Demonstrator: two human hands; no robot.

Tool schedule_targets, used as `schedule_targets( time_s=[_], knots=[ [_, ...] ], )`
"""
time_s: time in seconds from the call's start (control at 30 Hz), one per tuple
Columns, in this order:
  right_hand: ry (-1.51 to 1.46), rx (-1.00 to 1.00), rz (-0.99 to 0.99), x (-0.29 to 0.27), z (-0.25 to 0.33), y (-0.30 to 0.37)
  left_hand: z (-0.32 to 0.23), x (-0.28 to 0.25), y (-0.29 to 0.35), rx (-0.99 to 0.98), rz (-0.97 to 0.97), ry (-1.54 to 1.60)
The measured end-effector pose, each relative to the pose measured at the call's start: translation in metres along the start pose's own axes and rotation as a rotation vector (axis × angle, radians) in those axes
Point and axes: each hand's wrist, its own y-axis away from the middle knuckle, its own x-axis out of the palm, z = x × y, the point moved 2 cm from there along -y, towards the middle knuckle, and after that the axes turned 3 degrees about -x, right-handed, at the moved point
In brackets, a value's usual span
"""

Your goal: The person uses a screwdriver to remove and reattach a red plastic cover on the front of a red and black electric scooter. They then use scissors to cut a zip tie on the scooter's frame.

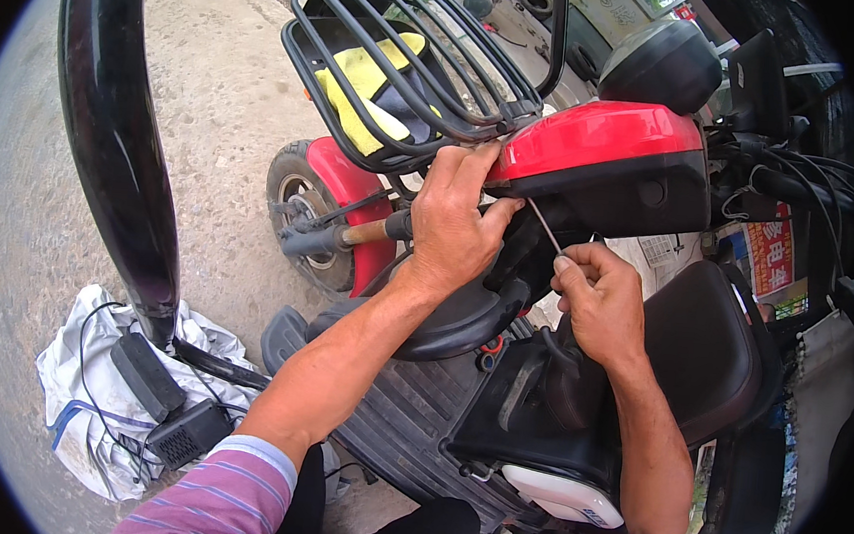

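A red and black electric scooter stands in front of me. My left hand (460, 209) rests against the front of its red headstock cover (608, 139), fingers at the seam between the red shell and the black lower panel (633, 195). The thumb and fingers are spread across that edge. In my right hand (600, 299) is a screwdriver with a thin metal shaft (546, 227); its handle is hidden in my fist. The shaft slants up to the left, its tip at the underside of the black panel, close to my left thumb.
A black wire basket (414, 55) holding a yellow and grey cloth (369, 82) juts out ahead. The dark seat (696, 349) is on the right. Lower left, black chargers (188, 432) lie on a white sack (89, 361). A glossy black bar (110, 91) rises at left.
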Motion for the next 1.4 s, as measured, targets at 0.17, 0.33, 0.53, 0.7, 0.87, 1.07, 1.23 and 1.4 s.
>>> schedule_targets(
  time_s=[0.17, 0.33, 0.53, 0.7, 0.87, 1.07, 1.23, 1.4],
  knots=[
    [-0.554, 0.277, 0.28, -0.003, -0.012, -0.012, 0.001, 0.001, 0.0, 0.045, -0.012, -0.014],
    [-0.726, 0.405, 0.403, -0.012, -0.018, -0.022, -0.002, 0.005, 0.0, 0.028, -0.001, -0.031],
    [-0.522, 0.289, 0.322, -0.006, -0.01, -0.016, 0.0, 0.004, 0.0, -0.022, 0.051, -0.074],
    [-0.448, 0.272, 0.247, 0.0, -0.005, -0.013, -0.007, -0.002, -0.001, 0.002, 0.058, -0.128],
    [-0.475, 0.273, 0.287, -0.003, -0.012, -0.013, -0.016, -0.004, -0.003, -0.048, 0.127, -0.181],
    [-0.504, 0.241, 0.285, 0.0, -0.017, -0.015, -0.071, -0.029, -0.013, 0.045, 0.244, -0.389],
    [-0.503, 0.204, 0.295, 0.001, -0.015, -0.018, -0.225, -0.08, -0.022, 0.375, 0.064, 0.144],
    [-0.46, 0.153, 0.277, -0.011, -0.051, -0.016, -0.302, -0.081, -0.031, 0.792, -0.001, 0.322]
  ],
)
